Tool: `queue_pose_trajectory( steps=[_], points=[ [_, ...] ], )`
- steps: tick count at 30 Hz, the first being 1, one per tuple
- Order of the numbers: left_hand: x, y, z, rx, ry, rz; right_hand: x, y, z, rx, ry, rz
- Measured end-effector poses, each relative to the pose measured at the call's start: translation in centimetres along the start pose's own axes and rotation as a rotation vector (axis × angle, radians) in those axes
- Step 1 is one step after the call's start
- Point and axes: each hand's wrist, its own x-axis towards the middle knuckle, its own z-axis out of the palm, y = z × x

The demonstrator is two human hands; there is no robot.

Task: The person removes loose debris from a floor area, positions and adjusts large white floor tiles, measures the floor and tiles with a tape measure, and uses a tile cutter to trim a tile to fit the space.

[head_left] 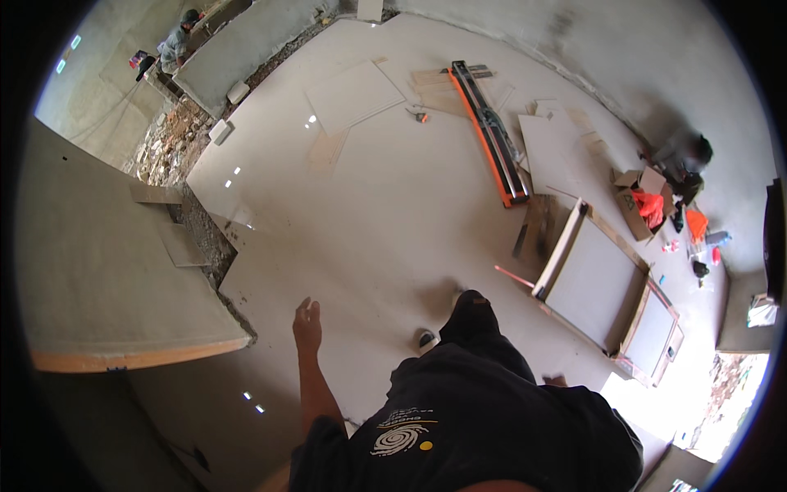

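My left hand (307,321) hangs over the pale tiled floor (270,287), fingers slightly bent and apart, holding nothing. My right hand (554,380) shows only in small part beside my dark clothing (500,418); whether it holds anything is hidden. To the right of my legs, nearest that hand, lie large framed pale panels (597,287) with wooden edges. A long orange-and-black tile cutter (484,131) lies farther ahead, and a small orange tool (422,117) lies left of it.
Loose tiles (348,94) and boards lie ahead. A cardboard box (635,215) with orange items stands right, near a person (684,156) crouching by the wall. Another person (174,51) is beyond a low wall at back left. A rubble-edged gap (205,238) runs along the left.
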Motion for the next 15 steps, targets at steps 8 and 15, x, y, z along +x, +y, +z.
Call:
queue_pose_trajectory(
  steps=[8,15],
  points=[
    [8.4,-8.6,6.0,0.464,-0.098,-0.464,12.9,-21.8,-6.8,0.046,-0.001,-0.1],
    [-2.2,-8.7,10.2,0.309,-0.497,-0.908,12.0,-84.0,-15.2,-0.113,0.344,-1.267]
  ],
)
